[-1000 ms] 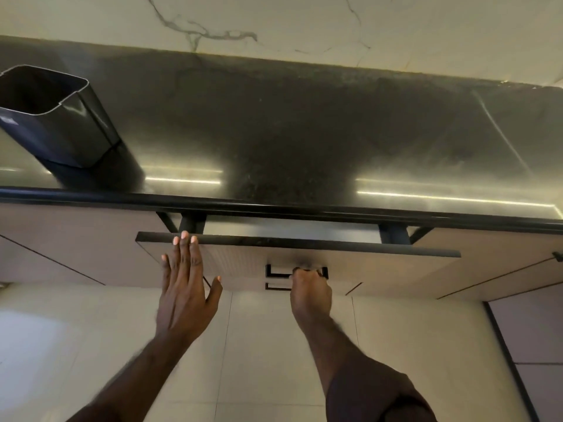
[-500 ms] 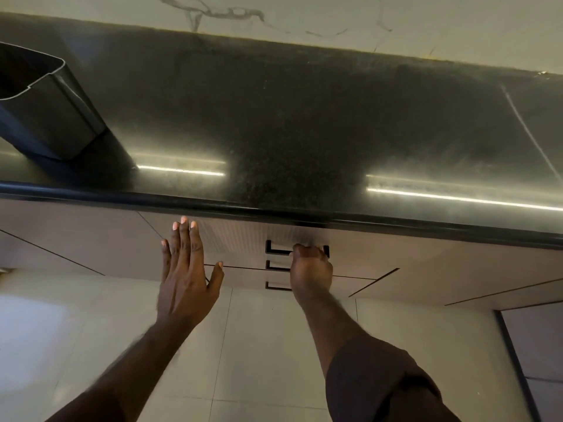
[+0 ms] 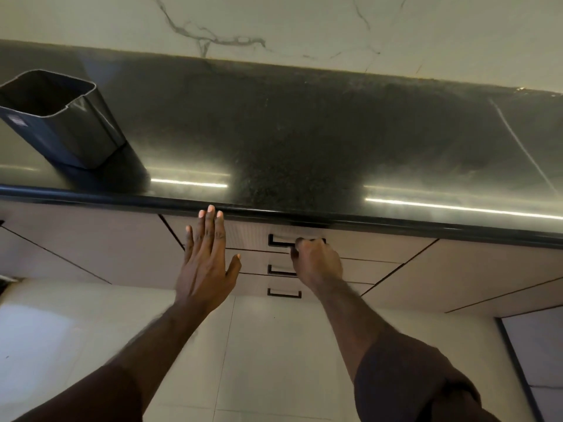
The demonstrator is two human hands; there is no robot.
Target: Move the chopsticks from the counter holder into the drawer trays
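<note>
Your left hand (image 3: 207, 263) lies flat, fingers straight, on the pale top drawer front (image 3: 246, 236). Your right hand (image 3: 316, 260) curls round its black bar handle (image 3: 278, 240). Dark square holder (image 3: 58, 117) at ten o'clock on the black counter (image 3: 304, 141); chopsticks not visible.

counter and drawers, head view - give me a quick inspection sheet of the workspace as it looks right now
Surface: dark polished counter, with strip-light reflections near its front edge.
Job's things: dark holder stands at the counter's left; no chopsticks show in its open top. Top drawer looks shut; trays not visible.
Clutter: nothing seen.
Grippers: left hand flat, fingers straight, on the top drawer front; right hand curled round the top drawer handle.
Cables: nothing seen.
Surroundings: two more drawer handles below, pale cabinet fronts either side, marble-veined wall behind, light tiled floor.
</note>
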